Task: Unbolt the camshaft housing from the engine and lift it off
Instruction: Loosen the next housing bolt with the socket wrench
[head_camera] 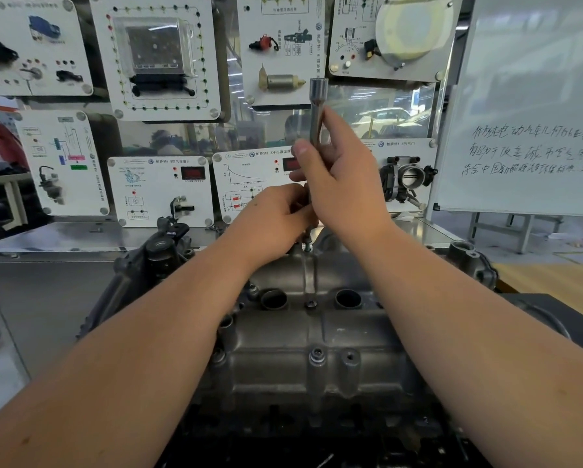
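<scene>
The engine (215,332) fills the lower middle of the view, standing before a metal worktop (63,234) and a wall of display panels (161,55). On top of it lies the grey camshaft housing (317,349), still seated, with two round wells and several bolt bosses. At its far edge both hands meet. The right hand (344,184) grips a long socket wrench (318,109), held upright. The left hand (280,214) pinches a bolt (307,243) standing partly out of the housing, just below the wrench.

Chinese handwriting on whiteboard (533,96); VW logos on panels (160,192).
</scene>
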Action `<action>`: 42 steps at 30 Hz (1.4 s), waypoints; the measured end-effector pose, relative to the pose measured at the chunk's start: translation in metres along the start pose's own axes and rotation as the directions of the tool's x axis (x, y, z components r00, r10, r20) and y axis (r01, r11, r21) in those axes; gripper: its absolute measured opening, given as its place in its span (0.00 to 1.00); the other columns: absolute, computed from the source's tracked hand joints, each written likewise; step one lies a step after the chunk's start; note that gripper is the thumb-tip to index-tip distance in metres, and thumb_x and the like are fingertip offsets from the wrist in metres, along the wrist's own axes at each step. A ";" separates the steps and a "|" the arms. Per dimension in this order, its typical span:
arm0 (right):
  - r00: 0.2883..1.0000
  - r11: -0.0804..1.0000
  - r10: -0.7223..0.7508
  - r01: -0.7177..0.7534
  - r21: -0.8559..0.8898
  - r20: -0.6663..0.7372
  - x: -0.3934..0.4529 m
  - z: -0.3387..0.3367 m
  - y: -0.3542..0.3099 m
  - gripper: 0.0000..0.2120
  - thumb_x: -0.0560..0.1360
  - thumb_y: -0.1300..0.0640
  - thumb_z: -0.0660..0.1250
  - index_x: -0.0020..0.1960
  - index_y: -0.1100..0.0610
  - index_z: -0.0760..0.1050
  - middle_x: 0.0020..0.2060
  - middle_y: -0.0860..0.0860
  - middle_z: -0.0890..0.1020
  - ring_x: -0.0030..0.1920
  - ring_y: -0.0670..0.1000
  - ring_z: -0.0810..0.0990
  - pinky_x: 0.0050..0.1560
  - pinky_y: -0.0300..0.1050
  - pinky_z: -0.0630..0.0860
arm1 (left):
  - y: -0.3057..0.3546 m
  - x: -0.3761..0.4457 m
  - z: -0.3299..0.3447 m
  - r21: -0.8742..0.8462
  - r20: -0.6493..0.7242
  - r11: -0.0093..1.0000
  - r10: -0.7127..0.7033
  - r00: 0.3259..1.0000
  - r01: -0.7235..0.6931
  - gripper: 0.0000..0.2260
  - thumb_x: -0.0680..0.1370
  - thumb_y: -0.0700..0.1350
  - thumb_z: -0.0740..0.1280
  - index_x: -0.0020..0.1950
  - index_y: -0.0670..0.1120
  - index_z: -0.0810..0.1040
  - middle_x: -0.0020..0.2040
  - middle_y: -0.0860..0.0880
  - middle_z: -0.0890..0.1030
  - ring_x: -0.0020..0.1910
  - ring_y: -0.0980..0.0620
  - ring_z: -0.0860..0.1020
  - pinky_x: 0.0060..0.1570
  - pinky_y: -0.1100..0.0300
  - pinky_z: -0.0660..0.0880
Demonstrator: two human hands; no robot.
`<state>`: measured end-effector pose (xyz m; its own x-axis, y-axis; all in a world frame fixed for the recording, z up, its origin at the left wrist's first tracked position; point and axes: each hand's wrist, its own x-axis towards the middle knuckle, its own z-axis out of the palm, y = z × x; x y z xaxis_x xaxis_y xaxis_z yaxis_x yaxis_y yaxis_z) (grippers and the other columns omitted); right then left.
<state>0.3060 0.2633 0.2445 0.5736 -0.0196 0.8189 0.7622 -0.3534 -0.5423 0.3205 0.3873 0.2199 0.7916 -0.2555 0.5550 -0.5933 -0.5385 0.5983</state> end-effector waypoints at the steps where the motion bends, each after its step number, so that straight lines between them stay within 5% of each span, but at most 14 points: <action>1: 1.000 1.000 -0.004 0.004 -0.013 -0.010 -0.001 0.000 0.000 0.23 0.82 0.53 0.65 0.76 0.53 0.68 0.54 0.51 0.85 0.49 0.51 0.85 0.55 0.54 0.81 | -0.001 0.001 0.000 0.005 -0.005 1.000 -0.005 1.000 0.005 0.11 0.81 0.47 0.65 0.53 0.40 0.81 0.46 0.38 0.85 0.45 0.36 0.83 0.51 0.36 0.79; 6: 0.998 0.997 -0.037 0.034 -0.071 -0.042 0.000 -0.001 0.003 0.10 0.83 0.56 0.61 0.54 0.61 0.77 0.43 0.51 0.85 0.40 0.43 0.85 0.46 0.55 0.81 | 0.002 -0.001 0.000 0.022 -0.017 0.999 -0.034 0.999 0.035 0.20 0.77 0.57 0.64 0.51 0.40 0.81 0.46 0.41 0.85 0.45 0.40 0.84 0.52 0.38 0.79; 12: 1.000 1.000 -0.003 0.003 -0.007 0.023 0.000 -0.001 0.001 0.21 0.84 0.54 0.60 0.76 0.55 0.67 0.51 0.49 0.84 0.45 0.45 0.85 0.52 0.50 0.82 | 0.006 -0.004 0.000 0.005 0.014 1.000 0.012 1.000 -0.012 0.17 0.74 0.54 0.62 0.49 0.43 0.81 0.44 0.39 0.84 0.45 0.36 0.83 0.49 0.36 0.78; 16: 0.999 0.998 -0.042 0.041 -0.044 -0.014 0.000 -0.001 0.001 0.17 0.82 0.54 0.64 0.69 0.57 0.73 0.49 0.51 0.85 0.47 0.52 0.85 0.52 0.56 0.81 | 0.005 -0.004 -0.001 0.032 0.006 0.999 0.001 1.000 -0.001 0.22 0.71 0.57 0.65 0.52 0.41 0.80 0.45 0.40 0.85 0.44 0.39 0.84 0.51 0.37 0.79; 21: 0.999 0.999 -0.034 0.034 -0.031 -0.005 0.000 -0.001 0.003 0.09 0.84 0.57 0.58 0.58 0.59 0.76 0.45 0.47 0.85 0.41 0.43 0.85 0.47 0.51 0.82 | 0.004 -0.003 0.001 0.010 0.034 1.000 0.018 0.999 -0.018 0.17 0.77 0.55 0.63 0.51 0.42 0.81 0.46 0.40 0.84 0.48 0.38 0.82 0.52 0.37 0.79; 26: 1.000 1.000 -0.011 0.012 -0.023 0.009 -0.001 0.000 0.000 0.18 0.84 0.54 0.60 0.73 0.56 0.69 0.49 0.49 0.84 0.42 0.45 0.85 0.50 0.50 0.82 | 0.004 -0.004 -0.001 0.042 0.018 0.999 0.025 1.000 -0.026 0.14 0.76 0.54 0.63 0.45 0.45 0.81 0.41 0.40 0.84 0.44 0.38 0.82 0.49 0.36 0.78; 30: 0.999 0.999 -0.022 0.021 -0.042 -0.031 -0.001 0.000 0.000 0.16 0.83 0.55 0.63 0.69 0.57 0.73 0.48 0.52 0.85 0.46 0.52 0.85 0.52 0.57 0.81 | 0.001 -0.002 -0.002 0.067 0.004 0.998 0.010 1.000 -0.010 0.12 0.80 0.48 0.68 0.50 0.39 0.80 0.43 0.38 0.84 0.44 0.37 0.83 0.50 0.36 0.78; 33: 1.000 0.999 -0.030 0.030 -0.025 -0.001 -0.002 0.001 0.000 0.14 0.84 0.57 0.59 0.68 0.59 0.74 0.46 0.51 0.85 0.44 0.48 0.85 0.51 0.55 0.81 | 0.001 -0.003 -0.002 0.066 -0.009 0.998 0.002 1.000 -0.002 0.12 0.79 0.48 0.68 0.49 0.38 0.80 0.43 0.37 0.84 0.45 0.37 0.82 0.51 0.36 0.77; 36: 0.999 0.999 -0.028 0.029 -0.039 0.027 -0.002 0.001 0.000 0.17 0.85 0.56 0.57 0.72 0.58 0.70 0.48 0.49 0.84 0.42 0.44 0.85 0.50 0.50 0.82 | 0.003 -0.004 -0.001 0.020 -0.011 1.000 0.022 1.000 -0.021 0.08 0.81 0.46 0.66 0.45 0.45 0.81 0.43 0.41 0.84 0.45 0.41 0.82 0.53 0.39 0.78; 39: 0.999 0.998 -0.032 0.033 -0.055 0.012 -0.001 0.000 0.000 0.18 0.85 0.55 0.58 0.74 0.56 0.69 0.48 0.49 0.85 0.43 0.45 0.85 0.51 0.51 0.81 | 0.006 -0.006 -0.001 -0.009 0.001 0.999 0.044 0.999 -0.044 0.09 0.79 0.50 0.64 0.40 0.51 0.78 0.39 0.42 0.83 0.37 0.46 0.79 0.44 0.46 0.76; 42: 0.998 0.999 -0.033 0.031 -0.039 -0.047 -0.003 0.001 0.000 0.20 0.83 0.53 0.63 0.74 0.54 0.69 0.49 0.50 0.85 0.43 0.50 0.85 0.50 0.56 0.81 | 0.004 -0.003 -0.002 0.015 -0.007 1.000 0.027 1.000 -0.027 0.10 0.78 0.49 0.65 0.46 0.44 0.80 0.41 0.40 0.84 0.41 0.39 0.82 0.47 0.39 0.79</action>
<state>0.3049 0.2640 0.2422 0.5336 -0.0522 0.8441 0.7671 -0.3904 -0.5091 0.3157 0.3877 0.2219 0.7741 -0.2646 0.5750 -0.6123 -0.5433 0.5743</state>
